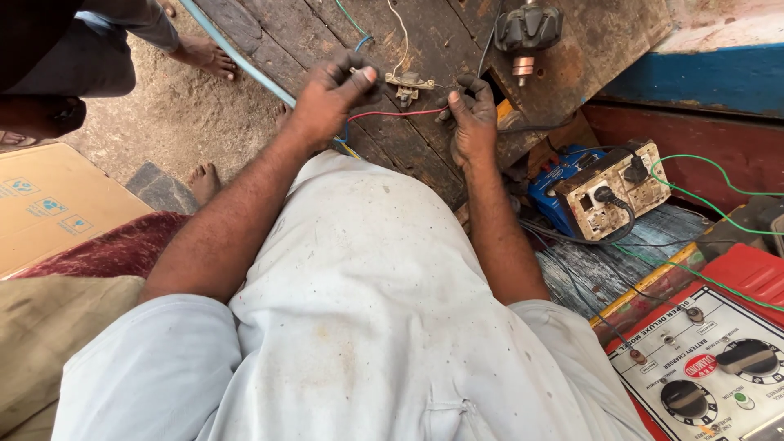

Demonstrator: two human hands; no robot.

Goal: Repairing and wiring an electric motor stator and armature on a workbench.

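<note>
Left hand (331, 94) is up over the dark wooden bench (425, 155), fingers (359, 77) curled tight, thumb pressed down, pinching one end of a thin red wire (392, 113). The wire runs straight across to the right hand (472, 118), whose fingers (459, 96) are closed on its other end, fingertips bunched together. Just beyond both sets of fingers, between them, sits a small pale metal fitting (406, 83) on the planks, a white wire (402, 37) leading off from it. Past the right fingers lies a dark motor armature (527, 33). Out to the right of the right hand, a cream socket box (612, 196) with black plugs, and nearer, a red-cased charger panel (710, 367) with dials.
</note>
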